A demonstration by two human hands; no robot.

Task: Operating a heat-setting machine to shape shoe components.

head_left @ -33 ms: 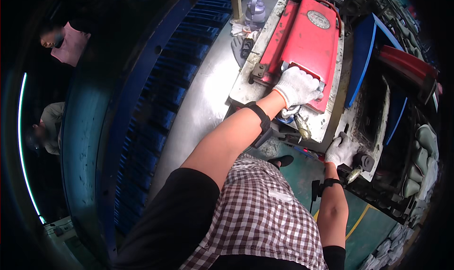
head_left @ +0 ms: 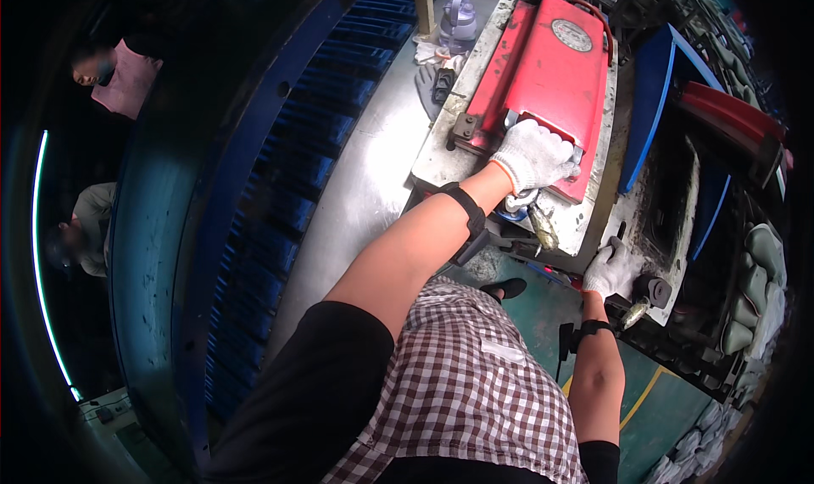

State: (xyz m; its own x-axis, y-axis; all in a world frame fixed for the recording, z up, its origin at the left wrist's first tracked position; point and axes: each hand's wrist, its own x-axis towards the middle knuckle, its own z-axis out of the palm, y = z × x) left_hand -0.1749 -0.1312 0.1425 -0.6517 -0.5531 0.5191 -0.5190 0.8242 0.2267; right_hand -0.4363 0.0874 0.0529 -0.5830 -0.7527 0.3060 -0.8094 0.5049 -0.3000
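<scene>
My left hand (head_left: 534,155), in a white knit glove, is closed around the metal handle (head_left: 577,156) at the near end of a red hinged cover (head_left: 560,77). The cover lies lowered on a worn white plate (head_left: 441,157), and a round dial-like disc (head_left: 571,34) is on its top. My right hand (head_left: 609,268), gloved too, rests at the near left edge of a second stained plate (head_left: 666,302). Its fingers look bent, and whatever lies under them is hidden. A dark round knob (head_left: 651,290) stands right beside it.
Left of the cover runs a metal table (head_left: 356,157) with a lilac bottle (head_left: 458,22) and a grey glove (head_left: 426,89). At the right stand a raised red cover (head_left: 733,115), a blue panel (head_left: 651,111) and stacked grey pieces (head_left: 746,302). Two people are at far left.
</scene>
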